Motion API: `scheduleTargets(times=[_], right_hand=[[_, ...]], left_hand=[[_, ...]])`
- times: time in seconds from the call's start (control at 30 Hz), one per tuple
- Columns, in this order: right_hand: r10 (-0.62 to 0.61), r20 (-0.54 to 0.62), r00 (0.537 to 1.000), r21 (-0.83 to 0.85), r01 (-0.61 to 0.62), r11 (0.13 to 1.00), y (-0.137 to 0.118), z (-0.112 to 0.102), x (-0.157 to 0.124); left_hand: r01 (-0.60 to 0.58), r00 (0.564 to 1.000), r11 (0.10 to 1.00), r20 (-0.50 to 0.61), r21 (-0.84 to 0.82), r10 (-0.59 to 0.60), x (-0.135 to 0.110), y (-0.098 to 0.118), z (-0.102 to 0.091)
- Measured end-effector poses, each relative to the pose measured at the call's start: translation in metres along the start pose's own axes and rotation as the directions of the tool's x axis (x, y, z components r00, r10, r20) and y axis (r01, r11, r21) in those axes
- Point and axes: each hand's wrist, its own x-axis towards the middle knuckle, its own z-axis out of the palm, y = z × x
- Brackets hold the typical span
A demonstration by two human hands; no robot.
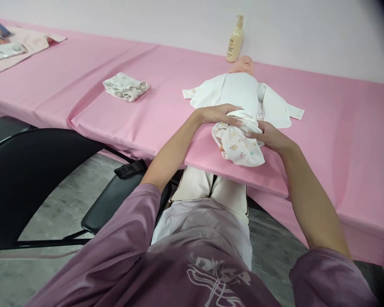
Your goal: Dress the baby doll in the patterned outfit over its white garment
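A baby doll (244, 65) lies on its back on the pink table, its head toward the wall. Over its body is a white baby top (241, 91), the sleeves spread to both sides. Near the table's front edge, my left hand (222, 114) and my right hand (269, 135) grip a bunched white baby garment (240, 147) with small animal prints, at the doll's lower end. My left fingers press on its upper left, and my right thumb and fingers pinch its right side. A small skin-coloured bit shows at the garment's left edge; the doll's legs are otherwise hidden.
A folded printed cloth (126, 86) lies to the left on the pink table cover (166, 76). A cream pump bottle (235, 40) stands by the wall behind the doll. Packets sit on a pale pink cloth (38, 44) at far left. Black folding chairs (112, 200) stand at left.
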Motion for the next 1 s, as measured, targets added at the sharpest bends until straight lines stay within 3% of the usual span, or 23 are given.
scheduleTargets(times=[0.2,0.43,0.87,1.0], right_hand=[[-0.017,-0.002,1.000,0.074,0.017,0.997,0.000,0.004,-0.002],[-0.058,-0.134,0.989,0.210,0.086,0.974,-0.008,0.015,-0.002],[0.028,-0.096,0.995,0.077,-0.021,0.997,0.007,0.003,0.002],[0.009,-0.079,0.997,0.073,-0.003,0.997,0.004,0.004,0.001]], left_hand=[[0.045,0.999,0.998,0.001,0.039,-0.045,-0.001,-0.002,-0.001],[0.133,0.990,0.984,0.029,0.122,-0.138,-0.002,0.004,0.000],[0.112,0.994,0.987,-0.022,0.116,-0.110,0.002,-0.001,0.001],[0.124,0.992,0.989,-0.002,0.085,-0.124,-0.001,-0.001,0.000]])
